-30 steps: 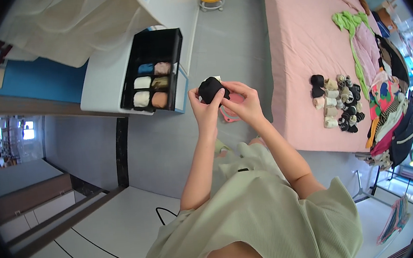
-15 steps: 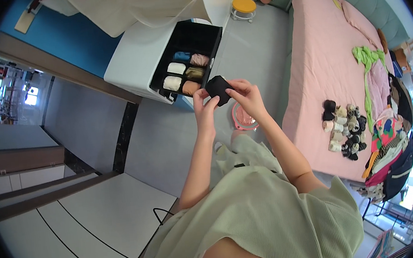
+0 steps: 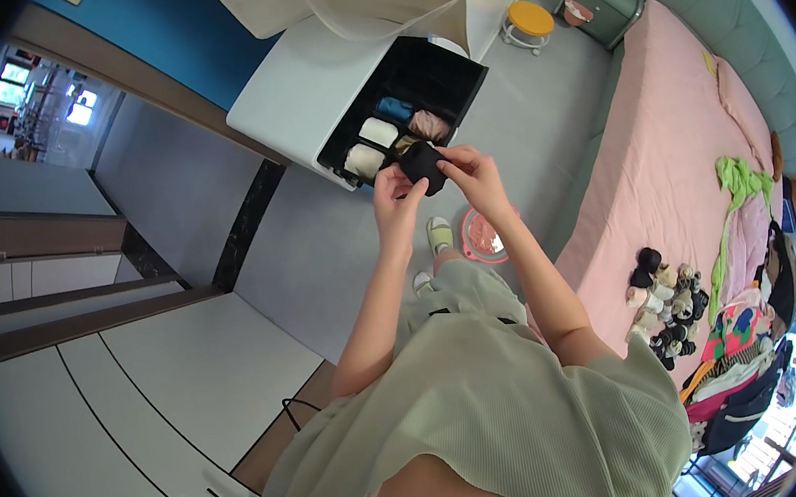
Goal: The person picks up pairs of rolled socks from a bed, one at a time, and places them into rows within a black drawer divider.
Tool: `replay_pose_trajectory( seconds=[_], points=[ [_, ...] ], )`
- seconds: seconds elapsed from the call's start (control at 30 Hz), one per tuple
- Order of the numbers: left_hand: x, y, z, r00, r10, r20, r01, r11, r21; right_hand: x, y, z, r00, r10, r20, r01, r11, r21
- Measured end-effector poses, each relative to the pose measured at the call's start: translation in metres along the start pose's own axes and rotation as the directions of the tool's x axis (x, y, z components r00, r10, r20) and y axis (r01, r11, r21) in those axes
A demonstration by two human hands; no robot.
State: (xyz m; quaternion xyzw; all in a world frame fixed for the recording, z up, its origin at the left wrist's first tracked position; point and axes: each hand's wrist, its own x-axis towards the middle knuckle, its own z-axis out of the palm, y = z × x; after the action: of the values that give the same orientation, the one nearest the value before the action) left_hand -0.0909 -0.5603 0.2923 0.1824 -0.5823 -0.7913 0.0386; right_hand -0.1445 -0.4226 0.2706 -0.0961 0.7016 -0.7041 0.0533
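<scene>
Between my two hands is a small folded black cloth bundle (image 3: 422, 168). My left hand (image 3: 396, 208) pinches its left and lower side; the fingers of my right hand (image 3: 476, 182) grip its upper right edge. The bundle is above the near edge of a pulled-out black drawer (image 3: 443, 72). Inside the drawer lie rolled cloths in compartments: a blue one (image 3: 395, 108), a dusty pink one (image 3: 429, 125) and two white ones (image 3: 378, 133). An olive roll shows only in part behind the bundle, and the front right corner compartment is hidden by it.
A white cabinet (image 3: 297, 90) holds the drawer. To the right, a pink bed (image 3: 659, 127) carries several balled socks (image 3: 672, 304), a green garment (image 3: 741, 179) and piled clothes. A pink round basin (image 3: 483, 235) sits on the floor near my feet, and a yellow stool (image 3: 529, 18) stands farther off.
My view has turned, and the drawer now lies closer beneath my hands, with the bundle covering more of its front compartments. Both hands keep hold of the black bundle.
</scene>
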Motion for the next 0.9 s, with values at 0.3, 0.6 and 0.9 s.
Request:
replay_pose_trajectory(
  seconds=[0.3, 0.6, 0.9],
  points=[
    [0.082, -0.007, 0.025, 0.999, -0.025, -0.033, 0.024, 0.999, -0.032, 0.084, 0.025, -0.018, 1.000, -0.019, -0.021, 0.018, 1.000, -0.019],
    [0.147, -0.026, 0.045, 0.990, -0.048, -0.131, 0.041, 0.998, -0.055, 0.155, 0.042, -0.037, 0.996, -0.036, 0.080, 0.049, 0.984, -0.171],
    [0.184, -0.053, 0.046, 0.966, -0.015, -0.257, 0.002, 0.999, -0.054, 0.199, 0.060, -0.036, 0.987, -0.029, 0.159, 0.070, 0.963, -0.262]
  ],
)
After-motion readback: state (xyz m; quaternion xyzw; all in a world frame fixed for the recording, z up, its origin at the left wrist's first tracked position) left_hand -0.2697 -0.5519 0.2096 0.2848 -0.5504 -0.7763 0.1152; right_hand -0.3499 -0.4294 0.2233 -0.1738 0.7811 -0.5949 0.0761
